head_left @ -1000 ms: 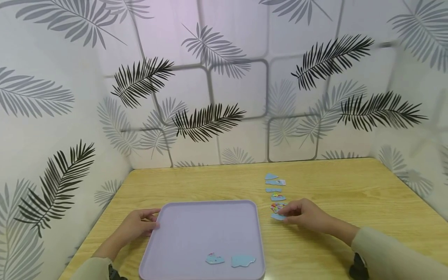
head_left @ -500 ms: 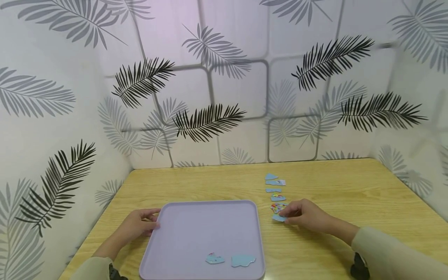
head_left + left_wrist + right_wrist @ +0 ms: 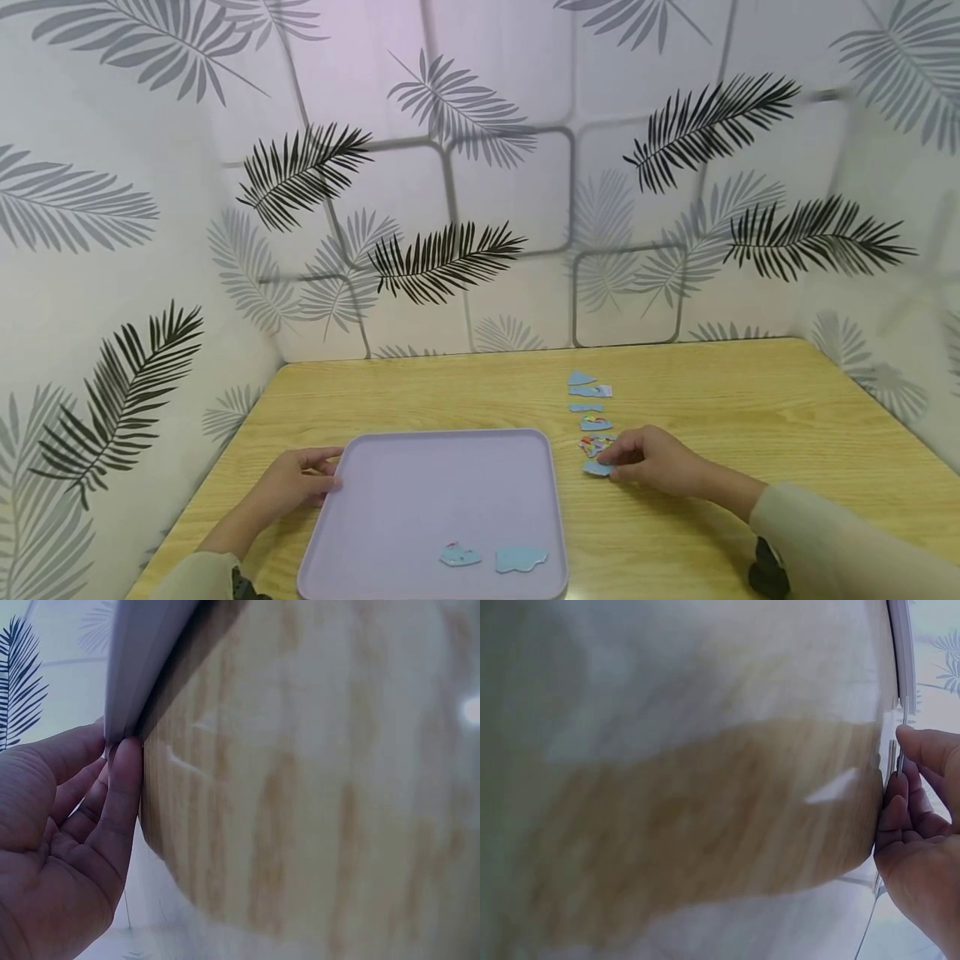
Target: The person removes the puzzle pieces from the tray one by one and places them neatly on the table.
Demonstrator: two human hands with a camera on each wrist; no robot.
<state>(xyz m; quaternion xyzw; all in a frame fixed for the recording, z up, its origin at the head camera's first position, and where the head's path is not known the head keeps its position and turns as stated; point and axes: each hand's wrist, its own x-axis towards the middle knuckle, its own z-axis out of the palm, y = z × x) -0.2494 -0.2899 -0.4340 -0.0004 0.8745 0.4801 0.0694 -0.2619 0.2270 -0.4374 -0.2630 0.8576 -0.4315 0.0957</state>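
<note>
In the head view, my right hand (image 3: 658,463) pinches a light-blue puzzle piece (image 3: 597,469) between thumb and fingers at the near end of a column of pieces. The right wrist view shows this piece (image 3: 902,746) edge-on and thin in the fingertips. Just beyond it lies a multicoloured piece (image 3: 592,445), partly covered by the fingers. My left hand (image 3: 294,481) holds the left rim of a pale purple tray (image 3: 435,492); in the left wrist view its fingertips meet at the tray's edge (image 3: 139,667). Two light-blue pieces, one small (image 3: 459,555) and one larger (image 3: 521,558), lie in the tray's near right part.
Farther up the column on the wooden table (image 3: 720,400) lie a blue piece with yellow print (image 3: 596,423), a narrow blue strip (image 3: 586,407), a piece with a pale end (image 3: 589,390) and a small triangular one (image 3: 581,378). A leaf-patterned wall (image 3: 510,300) stands behind.
The pinched piece has shifted slightly to the right with my right fingertips since the earliest frame. My left hand, the tray and the other pieces have stayed in place.
</note>
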